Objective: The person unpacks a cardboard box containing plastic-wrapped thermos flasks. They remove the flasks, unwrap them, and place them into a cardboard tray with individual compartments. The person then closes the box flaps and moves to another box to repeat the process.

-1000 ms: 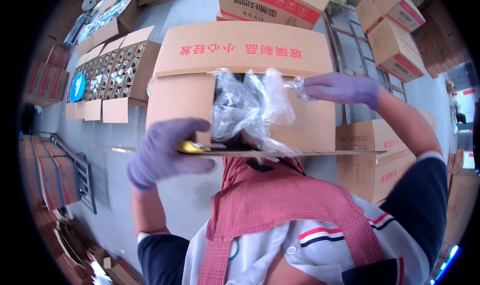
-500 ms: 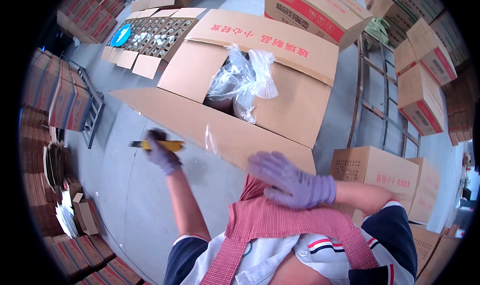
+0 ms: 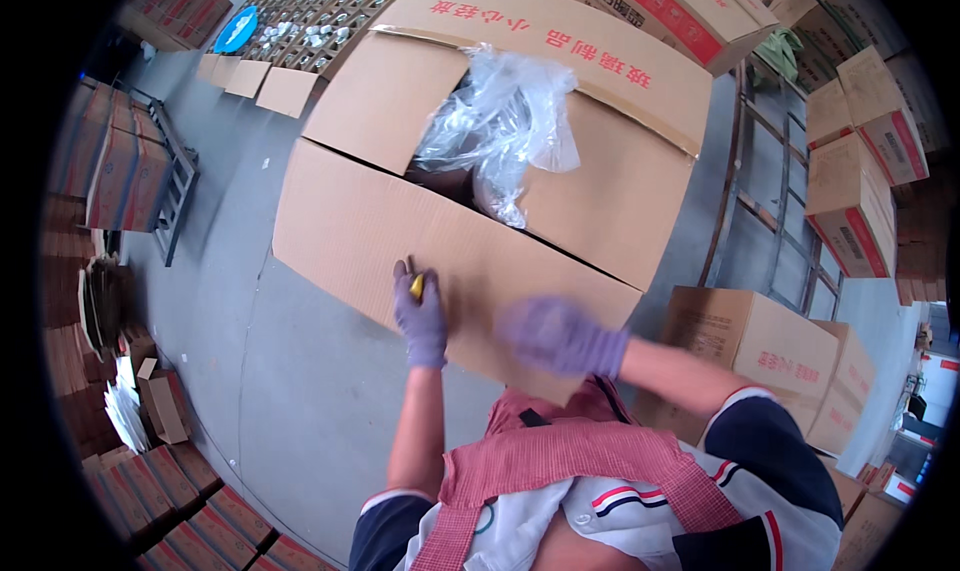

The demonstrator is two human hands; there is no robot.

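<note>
A large cardboard carton (image 3: 610, 186) stands in front of me with its top flaps folded outward or lying over. Crumpled clear plastic film (image 3: 505, 111) bulges from the gap between the flaps, above a dark opening. Gloved in light purple, my left hand (image 3: 420, 321) is closed round a yellow utility knife (image 3: 416, 287), mostly hidden by the fingers, over the near flap (image 3: 380, 216). My right hand (image 3: 560, 336), in a matching glove, is at the same flap farther right. Motion smears its fingers, and whether it holds anything is unclear.
At the far left stands an open divided carton (image 3: 310, 46) with glassware and a blue round dish (image 3: 236, 31). A metal rack frame (image 3: 735, 161) lies to the right, near stacked cartons (image 3: 850, 206). Another carton (image 3: 750, 336) sits by my right arm.
The near flap, raised before, now slopes down toward me. My left hand has moved right with the knife, onto the flap. My right hand has shifted slightly and is blurred.
</note>
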